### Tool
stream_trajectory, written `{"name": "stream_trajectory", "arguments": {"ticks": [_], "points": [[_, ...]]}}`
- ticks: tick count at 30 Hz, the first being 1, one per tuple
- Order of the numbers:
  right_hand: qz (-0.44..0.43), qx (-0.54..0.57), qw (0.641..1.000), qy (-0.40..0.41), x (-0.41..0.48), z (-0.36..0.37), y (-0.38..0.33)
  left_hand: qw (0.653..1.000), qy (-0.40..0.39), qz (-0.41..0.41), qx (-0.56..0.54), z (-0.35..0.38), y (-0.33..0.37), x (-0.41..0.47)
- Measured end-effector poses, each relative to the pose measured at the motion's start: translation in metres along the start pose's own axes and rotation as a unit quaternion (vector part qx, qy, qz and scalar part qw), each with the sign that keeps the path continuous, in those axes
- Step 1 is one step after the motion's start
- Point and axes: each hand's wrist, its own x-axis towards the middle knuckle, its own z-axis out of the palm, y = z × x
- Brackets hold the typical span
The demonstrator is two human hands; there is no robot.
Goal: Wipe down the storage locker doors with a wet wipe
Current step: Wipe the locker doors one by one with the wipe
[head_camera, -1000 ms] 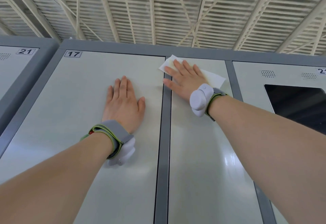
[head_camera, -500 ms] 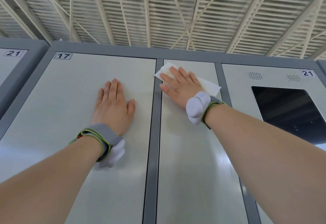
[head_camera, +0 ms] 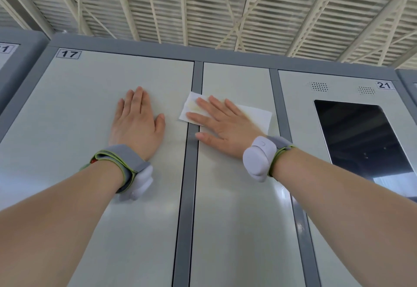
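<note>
- The right hand (head_camera: 225, 128) lies flat with straight, spread fingers. It presses the wipe (head_camera: 255, 115) against the lockers and does not grip it.
- Its thumb points to the left and ends just beside the grey strip (head_camera: 189, 173) that separates two doors.
- The left hand (head_camera: 137, 124) is also released and flat, with the fingers straight and close together. It rests on the door with number 17 (head_camera: 79, 117) and holds nothing.
- Each wrist has a grey band with a green edge and a white device: the left band (head_camera: 121, 162) and the right band (head_camera: 259, 158).
- The wipe is white, rectangular and spread out flat, partly hidden under the right hand. Near the fingertips it has a faint yellowish tint.
- Most of the wipe lies on the upper part of the middle door (head_camera: 237, 207). Its left end crosses the grey strip and touches the edge of door 17.
- The doors are pale and smooth, and the middle door shows a shiny reflection lower down.
- The label 17 (head_camera: 68, 54) is in the top left corner of its door.
- To the right is a panel with a dark screen (head_camera: 361, 133), small speaker holes (head_camera: 319, 86) and a label 21 (head_camera: 384, 85).
- Above the lockers there is a ceiling (head_camera: 225, 4) of pale slats and crossed beams.
</note>
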Motion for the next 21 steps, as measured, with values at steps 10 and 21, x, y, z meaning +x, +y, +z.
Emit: {"name": "stream_trajectory", "arguments": {"ticks": [10, 21], "points": [[0.062, -0.007, 0.998, 0.020, 0.012, 0.004, -0.005, 1.000, 0.000, 0.006, -0.004, 0.004, -0.003, 0.001], [0.063, 0.006, 0.998, 0.008, -0.009, 0.001, 0.010, 1.000, -0.001, 0.018, -0.016, 0.005, -0.008, -0.001]]}}
